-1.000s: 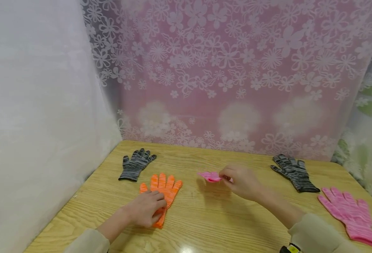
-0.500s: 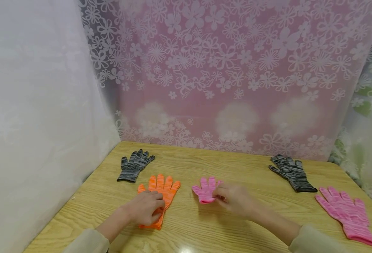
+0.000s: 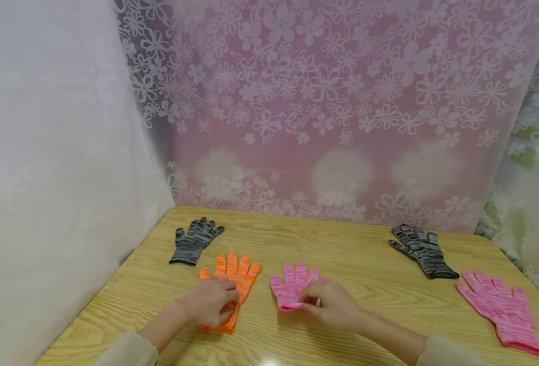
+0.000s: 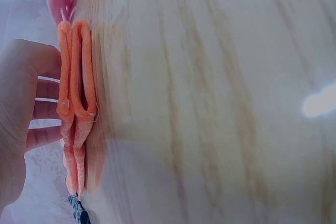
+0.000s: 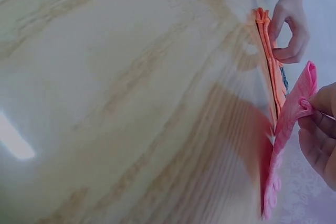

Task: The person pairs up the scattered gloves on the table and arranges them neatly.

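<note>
A pair of orange knit gloves (image 3: 239, 277) lies stacked on the table, fingers pointing away; the two cuffs (image 4: 83, 72) show one over the other in the left wrist view. My left hand (image 3: 211, 302) rests on top of them, its fingertips touching the knit. To the right, my right hand (image 3: 338, 307) pinches a pink knit glove (image 3: 290, 284) near its cuff between thumb and finger. The right wrist view shows that pink glove (image 5: 289, 116) slanted, its cuff end raised off the wood and its fingers low. Part of it hides behind my right hand.
One grey-black glove (image 3: 192, 243) lies at the back left of the wooden table (image 3: 342, 244), another grey-black glove (image 3: 425, 251) at the back right. A second pink glove (image 3: 503, 310) lies near the right edge. Flowered curtain (image 3: 297, 127) closes off the back.
My right hand has brought the pink glove toward me and to the left, lowering it so that its fingers now spread out flat. My left hand has stayed on the orange gloves.
</note>
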A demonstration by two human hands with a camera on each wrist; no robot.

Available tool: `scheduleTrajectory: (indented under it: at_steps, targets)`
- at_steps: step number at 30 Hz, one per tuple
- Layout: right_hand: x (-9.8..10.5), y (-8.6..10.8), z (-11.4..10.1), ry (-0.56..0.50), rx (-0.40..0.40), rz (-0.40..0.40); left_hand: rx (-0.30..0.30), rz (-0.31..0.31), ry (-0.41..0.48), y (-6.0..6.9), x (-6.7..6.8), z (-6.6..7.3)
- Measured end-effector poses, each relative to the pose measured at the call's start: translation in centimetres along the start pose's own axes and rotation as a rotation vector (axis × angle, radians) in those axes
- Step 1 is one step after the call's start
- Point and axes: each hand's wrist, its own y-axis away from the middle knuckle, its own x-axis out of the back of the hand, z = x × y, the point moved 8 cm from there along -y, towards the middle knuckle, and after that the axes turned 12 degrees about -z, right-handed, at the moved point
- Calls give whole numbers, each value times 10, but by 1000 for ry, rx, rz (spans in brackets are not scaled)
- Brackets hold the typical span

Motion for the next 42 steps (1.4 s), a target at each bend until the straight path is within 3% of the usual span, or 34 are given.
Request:
scheduleTrajectory:
  at_steps: [8,13,17,21,24,33,42]
  targets:
    - [-16,2,-1,-73,-36,-59,-24,45,-4,-4,4,1]
    - [-22,0,-2,-110,-52,-90,-12,66,31,-12,15,11]
    - [-24,-1,-3,-97,-52,-87,-69,147,72,-22,26,25]
    - [-25,-3,-4,-77,-31,-66,-134,182,60,-33,30,39]
    - [-27,-4,-5,-67,-22,-65,-147,158,32,-40,26,45]
    - [-36,-6,-8,43,-20,-110,-96,28,-34,-47,8,44]
    - [-44,-3,-14,126,95,-173,-114,20,-73,-46,6,44]
